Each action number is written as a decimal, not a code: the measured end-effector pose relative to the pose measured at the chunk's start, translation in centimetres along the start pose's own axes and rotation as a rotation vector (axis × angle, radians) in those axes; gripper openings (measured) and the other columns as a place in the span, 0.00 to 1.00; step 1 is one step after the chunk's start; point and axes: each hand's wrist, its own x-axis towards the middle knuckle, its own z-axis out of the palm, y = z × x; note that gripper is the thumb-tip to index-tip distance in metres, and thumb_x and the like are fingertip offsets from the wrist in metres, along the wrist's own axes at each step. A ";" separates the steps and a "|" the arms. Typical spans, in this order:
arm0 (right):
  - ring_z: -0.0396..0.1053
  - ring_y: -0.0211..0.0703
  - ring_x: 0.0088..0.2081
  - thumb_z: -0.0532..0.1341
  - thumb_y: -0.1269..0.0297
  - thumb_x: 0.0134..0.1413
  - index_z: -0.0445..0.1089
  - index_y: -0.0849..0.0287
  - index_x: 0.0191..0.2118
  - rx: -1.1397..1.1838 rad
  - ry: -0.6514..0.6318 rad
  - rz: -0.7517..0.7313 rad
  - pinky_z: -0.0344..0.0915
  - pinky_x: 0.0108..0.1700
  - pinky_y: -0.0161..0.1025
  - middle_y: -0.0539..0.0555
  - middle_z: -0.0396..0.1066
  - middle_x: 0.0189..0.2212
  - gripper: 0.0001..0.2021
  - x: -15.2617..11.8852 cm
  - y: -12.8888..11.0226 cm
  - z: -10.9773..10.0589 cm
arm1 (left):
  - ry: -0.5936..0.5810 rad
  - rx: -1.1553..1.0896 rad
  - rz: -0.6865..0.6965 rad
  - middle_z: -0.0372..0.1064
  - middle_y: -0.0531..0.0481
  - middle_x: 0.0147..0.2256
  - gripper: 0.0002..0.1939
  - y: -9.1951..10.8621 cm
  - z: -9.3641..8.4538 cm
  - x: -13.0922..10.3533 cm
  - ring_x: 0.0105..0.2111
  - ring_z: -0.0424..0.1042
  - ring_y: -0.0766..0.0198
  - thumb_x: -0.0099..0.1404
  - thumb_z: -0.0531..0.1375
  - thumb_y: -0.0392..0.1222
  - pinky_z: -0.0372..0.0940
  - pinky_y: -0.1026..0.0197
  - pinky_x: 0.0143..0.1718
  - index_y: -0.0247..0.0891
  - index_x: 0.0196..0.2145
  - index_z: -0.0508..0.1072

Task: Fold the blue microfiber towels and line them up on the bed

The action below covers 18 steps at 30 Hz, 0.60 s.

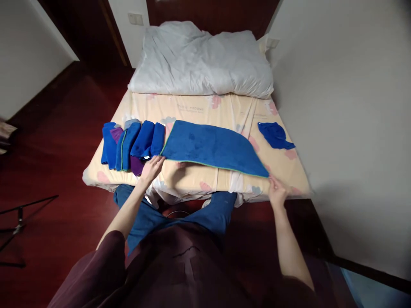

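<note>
A blue cloth (208, 145) was seen stretched out sideways above the near part of the bed, over a cream sheet (195, 105) printed with pink and grey shapes. Its near corners were held by the two hands. By the left hand (154, 167) the near left corner was pinched, the thumb and fingers being closed together on the edge; by the right hand (278, 190) the near right corner was gripped likewise, between thumb and fingertips. A plush, matte surface was shown, of a medium blue that was broken by a few darker, rubbed-looking patches left of the middle. The near edge and the left edge were trimmed with a thin green line, and the near edge was drawn almost straight between the hands, slanting down toward the right one. The far edge was softly rounded, and was curved down toward the right hand, so that the right end was narrowed to a point. Just beside the left end, folded blue cloths (147, 139) were set in a row, with a purple cloth (136, 166) partly covered among them. A crumpled blue cloth (274, 134) was left near the right edge of the bed.
</note>
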 end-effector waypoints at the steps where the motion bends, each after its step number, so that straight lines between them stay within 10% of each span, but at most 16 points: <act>1: 0.78 0.60 0.51 0.50 0.55 0.62 0.77 0.60 0.46 -0.009 -0.026 0.021 0.72 0.58 0.59 0.66 0.79 0.48 0.21 -1.3 0.6 1.2 | -0.061 -0.008 -0.032 0.73 0.34 0.49 0.19 -0.1 1.8 -1.3 0.53 0.70 0.50 0.73 0.47 0.35 0.69 0.53 0.49 0.35 0.53 0.73; 7: 0.79 0.60 0.49 0.52 0.61 0.58 0.79 0.57 0.40 -0.056 -0.227 0.189 0.72 0.59 0.56 0.62 0.81 0.44 0.18 -6.7 3.5 5.3 | -0.237 -0.051 -0.107 0.75 0.38 0.49 0.16 -0.2 8.1 -6.4 0.52 0.72 0.51 0.69 0.51 0.34 0.71 0.53 0.48 0.38 0.47 0.75; 18: 0.78 0.59 0.52 0.52 0.61 0.59 0.78 0.58 0.43 -0.035 -0.237 0.196 0.70 0.60 0.55 0.63 0.79 0.48 0.18 -9.0 5.6 5.8 | -0.191 -0.054 -0.149 0.74 0.40 0.55 0.18 0.3 10.0 -10.1 0.54 0.71 0.50 0.72 0.48 0.37 0.71 0.52 0.50 0.41 0.51 0.76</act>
